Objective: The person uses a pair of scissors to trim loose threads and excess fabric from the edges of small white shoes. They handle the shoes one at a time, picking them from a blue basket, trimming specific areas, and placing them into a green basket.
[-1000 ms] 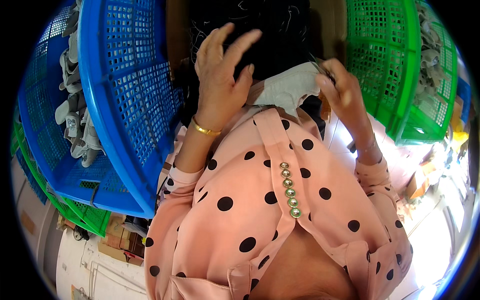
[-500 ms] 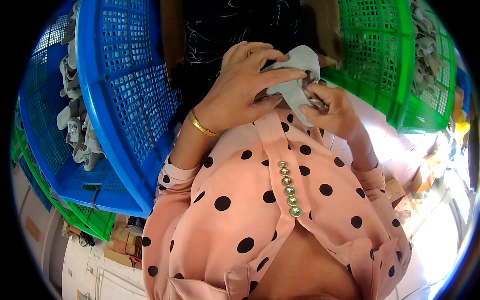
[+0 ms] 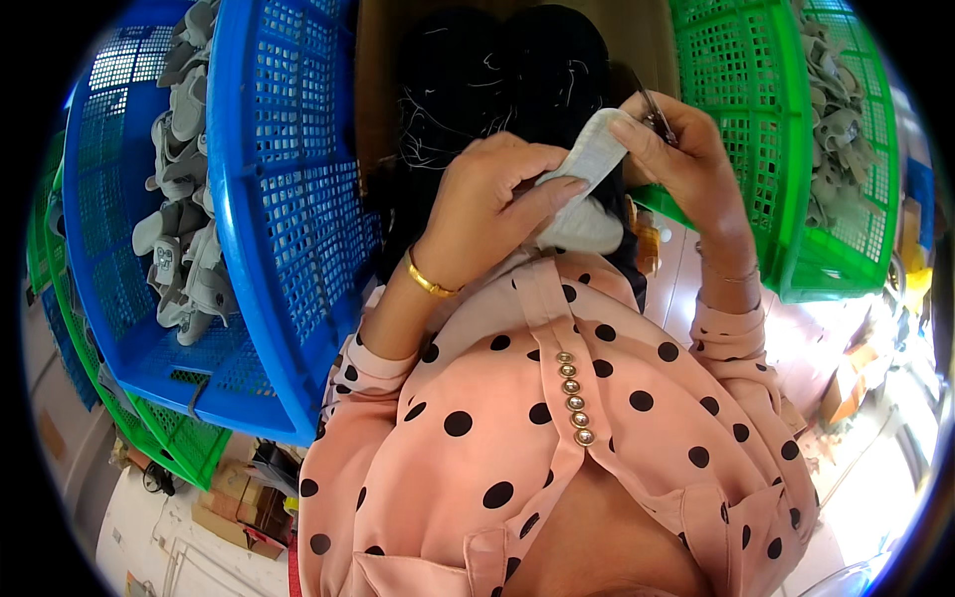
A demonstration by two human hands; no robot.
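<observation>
A pale grey fabric shoe upper is stretched between my two hands, above my lap. My left hand pinches its near-left part between thumb and fingers. At its far right end, the thumb and fingers of my right hand grip the edge. Small dark metal snips sit in that same right hand, with the blades pointing away from me; the handles are partly hidden by the fingers. Loose white threads lie over my black trousers.
On the left stands a large blue basket beside others, with grey shoe uppers heaped in it. A green basket on the right holds more grey uppers. Cardboard boxes lie on the floor at lower left.
My right hand has moved up and to the right, pulling the upper's edge out straight. The upper has been turned, and the snips now point away. My view has shifted slightly.
</observation>
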